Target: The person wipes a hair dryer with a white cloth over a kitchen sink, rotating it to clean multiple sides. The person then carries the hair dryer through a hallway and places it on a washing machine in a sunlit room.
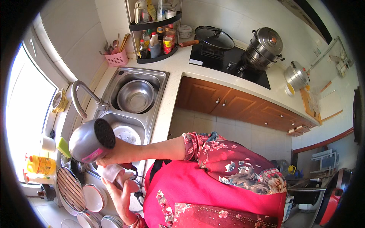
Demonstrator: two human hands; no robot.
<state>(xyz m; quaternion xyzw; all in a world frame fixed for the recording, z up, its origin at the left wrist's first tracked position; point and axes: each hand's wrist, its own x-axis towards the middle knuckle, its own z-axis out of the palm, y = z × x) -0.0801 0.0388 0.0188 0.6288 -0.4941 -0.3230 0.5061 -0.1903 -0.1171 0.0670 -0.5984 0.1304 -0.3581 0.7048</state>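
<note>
My right hand (124, 151) grips a silver hair dryer (85, 141) with a pink band and a black mesh air intake. The dryer hangs over the near part of the double sink, and most of its handle is hidden by the hand. Just below, my left hand (119, 196) holds a pale, folded cloth (111, 172) close under the dryer. What lies inside the cloth cannot be seen. A dark power cord (139, 193) loops beside my left wrist. Behind my right hand, a white basin (128, 134) with suds sits in the sink basin.
A steel bowl (135, 97) fills the other sink basin, with the curved tap (79, 97) alongside. Stacked bowls (94, 198) and a slatted round rack (70, 188) stand near my left hand. Farther off are a lidded pan (214, 38) and a steamer pot (263, 47) on the hob.
</note>
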